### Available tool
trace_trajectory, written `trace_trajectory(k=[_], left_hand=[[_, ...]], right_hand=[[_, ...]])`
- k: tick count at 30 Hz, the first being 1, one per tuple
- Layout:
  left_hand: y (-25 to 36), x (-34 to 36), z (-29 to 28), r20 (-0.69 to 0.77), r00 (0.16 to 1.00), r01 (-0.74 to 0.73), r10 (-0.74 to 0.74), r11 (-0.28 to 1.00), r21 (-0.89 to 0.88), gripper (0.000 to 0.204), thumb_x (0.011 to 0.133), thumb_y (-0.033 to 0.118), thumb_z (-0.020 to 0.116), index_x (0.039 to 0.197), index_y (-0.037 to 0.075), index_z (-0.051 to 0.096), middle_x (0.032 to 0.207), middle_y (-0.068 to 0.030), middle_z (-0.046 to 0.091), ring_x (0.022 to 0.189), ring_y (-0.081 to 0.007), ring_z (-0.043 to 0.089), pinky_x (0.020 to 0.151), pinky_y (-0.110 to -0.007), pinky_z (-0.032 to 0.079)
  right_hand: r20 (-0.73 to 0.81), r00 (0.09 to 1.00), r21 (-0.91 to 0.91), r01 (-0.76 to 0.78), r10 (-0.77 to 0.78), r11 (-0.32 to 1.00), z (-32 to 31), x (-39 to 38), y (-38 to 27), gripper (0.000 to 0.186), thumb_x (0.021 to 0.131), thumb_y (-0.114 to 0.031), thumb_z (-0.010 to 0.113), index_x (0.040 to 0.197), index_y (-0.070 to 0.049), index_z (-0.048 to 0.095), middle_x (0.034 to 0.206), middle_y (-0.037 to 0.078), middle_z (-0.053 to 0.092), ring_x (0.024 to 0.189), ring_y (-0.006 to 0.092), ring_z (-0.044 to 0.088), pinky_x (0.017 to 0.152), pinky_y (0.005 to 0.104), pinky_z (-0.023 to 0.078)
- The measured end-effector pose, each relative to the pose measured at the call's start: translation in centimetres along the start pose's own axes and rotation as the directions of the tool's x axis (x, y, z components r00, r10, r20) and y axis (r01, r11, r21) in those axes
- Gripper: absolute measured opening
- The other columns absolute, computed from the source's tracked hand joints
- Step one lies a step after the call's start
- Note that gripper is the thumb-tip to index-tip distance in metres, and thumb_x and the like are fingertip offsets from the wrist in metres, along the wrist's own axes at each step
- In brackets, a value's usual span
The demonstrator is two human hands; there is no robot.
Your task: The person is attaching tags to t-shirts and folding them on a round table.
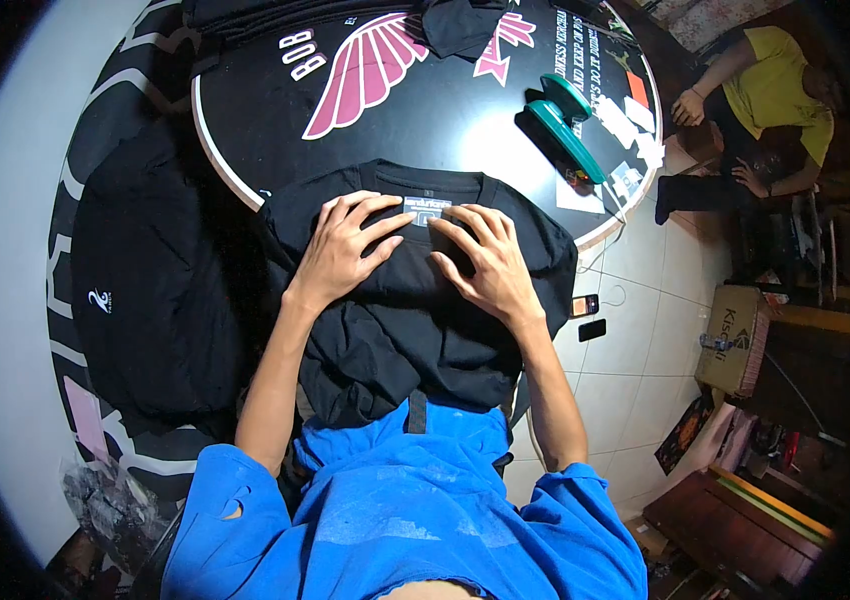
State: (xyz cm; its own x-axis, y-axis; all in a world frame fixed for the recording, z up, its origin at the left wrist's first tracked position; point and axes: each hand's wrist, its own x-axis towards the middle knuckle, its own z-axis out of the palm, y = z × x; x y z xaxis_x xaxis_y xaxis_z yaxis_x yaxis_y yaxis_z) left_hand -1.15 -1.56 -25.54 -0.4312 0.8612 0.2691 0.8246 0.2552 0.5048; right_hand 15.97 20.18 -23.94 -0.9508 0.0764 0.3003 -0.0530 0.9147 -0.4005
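Observation:
A black T-shirt (385,300) lies spread over the near edge of the round table, its neckline at the far side and its lower part draped towards my lap. Inside the collar sits a small white-and-dark label (427,210). My left hand (347,245) rests on the shirt to the left of that label, fingers spread and fingertips reaching its edge. From the right, my right hand (485,255) lies on the cloth with its fingers apart, index fingertip touching or very near the label. Neither hand grips anything.
A teal iron-like appliance (567,125) stands on the black round table (275,120) beside white papers (617,122). Dark folded cloth (460,28) lies at the far edge. Black garments (150,270) are piled left. Two phones (593,330) lie on the floor. A person in yellow (775,95) sits at right.

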Motion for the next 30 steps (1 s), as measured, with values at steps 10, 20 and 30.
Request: trace_trajectory(k=[10,20,30], left_hand=[[-0.19,-0.02,0.10,0.009,1.000,0.002,-0.002,1.000,-0.009,0.038,0.107,0.031,0.071,0.144,0.023,0.077,0.151,-0.0012,0.066,0.143,-0.0250,0.054,0.123,-0.047,0.039],[-0.18,0.02,0.21,0.002,1.000,0.006,-0.006,1.000,-0.017,0.038,0.107,0.030,0.072,0.143,0.024,0.078,0.151,-0.0011,0.067,0.143,-0.0248,0.055,0.123,-0.047,0.039],[0.03,0.13,-0.01,-0.019,1.000,-0.001,0.000,1.000,-0.025,0.037,0.105,0.028,0.073,0.142,0.022,0.079,0.149,-0.0009,0.068,0.141,-0.0242,0.056,0.121,-0.046,0.039]], right_hand=[[0.008,1.000,-0.012,-0.004,0.004,1.000,0.06,0.08,-0.12,0.047,0.100,-0.033,0.078,0.142,-0.011,0.072,0.146,0.012,0.066,0.140,0.0329,0.057,0.123,0.0504,0.041],[-0.011,1.000,-0.012,-0.003,0.003,1.000,0.13,0.00,-0.11,0.047,0.100,-0.032,0.078,0.142,-0.012,0.072,0.147,0.012,0.065,0.140,0.0328,0.057,0.122,0.0508,0.041],[-0.008,1.000,-0.003,-0.009,0.009,1.000,0.19,-0.03,-0.10,0.048,0.100,-0.033,0.078,0.143,-0.012,0.072,0.147,0.011,0.065,0.141,0.0323,0.057,0.123,0.0507,0.041]])
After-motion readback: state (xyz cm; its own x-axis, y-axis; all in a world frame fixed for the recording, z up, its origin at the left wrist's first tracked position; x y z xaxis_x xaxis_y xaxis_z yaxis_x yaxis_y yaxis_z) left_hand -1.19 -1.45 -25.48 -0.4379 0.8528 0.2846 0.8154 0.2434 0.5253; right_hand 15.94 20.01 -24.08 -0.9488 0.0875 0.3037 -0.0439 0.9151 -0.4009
